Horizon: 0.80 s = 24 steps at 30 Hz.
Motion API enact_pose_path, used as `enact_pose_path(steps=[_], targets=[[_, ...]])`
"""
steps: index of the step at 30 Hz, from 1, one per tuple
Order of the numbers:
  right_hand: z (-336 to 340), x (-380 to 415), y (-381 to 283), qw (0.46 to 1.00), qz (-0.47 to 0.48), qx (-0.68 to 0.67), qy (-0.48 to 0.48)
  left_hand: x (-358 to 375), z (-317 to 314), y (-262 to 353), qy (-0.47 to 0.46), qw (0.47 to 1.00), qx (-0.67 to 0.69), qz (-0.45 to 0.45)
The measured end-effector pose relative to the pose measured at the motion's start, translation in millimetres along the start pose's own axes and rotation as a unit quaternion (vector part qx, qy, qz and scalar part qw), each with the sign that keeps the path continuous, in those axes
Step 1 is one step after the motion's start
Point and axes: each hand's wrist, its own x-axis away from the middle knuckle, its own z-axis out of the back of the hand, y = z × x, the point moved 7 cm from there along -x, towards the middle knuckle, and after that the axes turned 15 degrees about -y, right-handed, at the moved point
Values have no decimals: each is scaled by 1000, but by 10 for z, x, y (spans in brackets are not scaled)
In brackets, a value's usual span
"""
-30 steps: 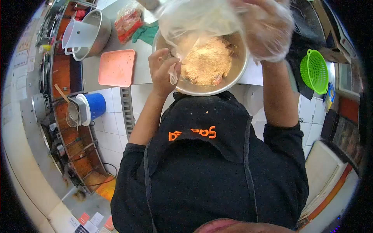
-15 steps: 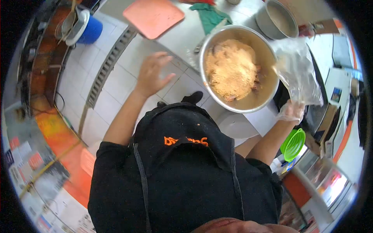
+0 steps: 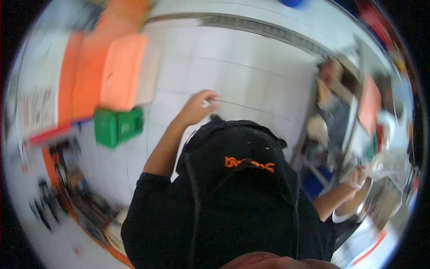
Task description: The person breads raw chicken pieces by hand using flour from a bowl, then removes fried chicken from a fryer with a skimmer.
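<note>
The view is motion-blurred. My left hand (image 3: 198,107) hangs bare over the white tiled floor (image 3: 251,85) with its fingers curled; a small pale speck shows at the fingertips, and I cannot tell whether it is held. My right hand (image 3: 355,177), in a clear glove, is out at the far right and grips a crumpled clear plastic bag (image 3: 390,164). Just below it is the rim of the metal bowl (image 3: 354,210), whose contents are hidden. My black apron with orange lettering (image 3: 248,164) fills the lower middle.
A green box (image 3: 118,127) stands on the floor at the left under an orange panel (image 3: 122,71). A long floor drain grate (image 3: 268,29) runs along the top. A metal rack with blurred items (image 3: 342,112) is at the right.
The view has swung sharply left, so the bowl slid to the far right edge. My right hand still grips the plastic bag. My left hand's fingers went from spread to curled.
</note>
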Motion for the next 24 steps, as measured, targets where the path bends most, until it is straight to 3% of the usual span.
enact_pose_path(steps=[1,3,4,5,6,7,9,10,11,12,14,15,16,17,18,19,20,22,23,24], targets=[[138,-572,-374,989,23,146,5,408,208,-159,-17,998,49,30],[215,-1671,-1118,900,70,431,-19,1142,373,-392,-137,962,234,-30],[482,-2359,-1256,918,-45,394,20,1486,445,-477,-150,954,256,-36],[603,-2840,-1574,847,241,459,119,1771,488,-505,-167,946,273,-48],[856,-3538,-1410,814,302,462,181,2026,654,-480,-146,955,255,29],[1063,-4257,-1108,771,364,464,240,2165,733,-737,-59,979,191,34],[1641,-5565,-1009,862,125,463,162,2381,849,-1222,-55,978,147,134],[1846,-6136,-669,814,97,538,193,2422,989,-1353,-31,977,161,135],[2103,-6700,-239,760,69,608,219,2412,1014,-1547,-85,960,170,204],[2417,-7157,-203,763,43,608,213,2441,1050,-1763,-139,936,179,270],[3245,-8013,-137,567,-80,807,143,2323,1202,-2384,-61,947,199,244],[3665,-8417,-100,449,-132,879,94,2268,1371,-2600,-3,956,202,214],[3965,-8816,26,319,-179,930,39,2419,1778,-2488,49,939,239,241],[4189,-9141,504,231,-228,946,0,2581,2187,-2356,100,917,279,267],[4396,-9424,1217,138,-269,952,-45,2548,2258,-2550,113,862,422,257],[4827,-9711,1457,486,-331,808,43,2243,2228,-3145,141,864,459,152],[5257,-9928,1794,756,-341,542,139,2316,2372,-3310,155,857,468,150],[5460,-10264,2817,693,-424,582,47,2505,2642,-3491,120,912,330,215],[5709,-10500,2973,684,-444,578,41,2591,2701,-3554,103,927,264,246],[6145,-10715,2997,672,-445,574,144,2701,2784,-3664,88,936,196,279]])
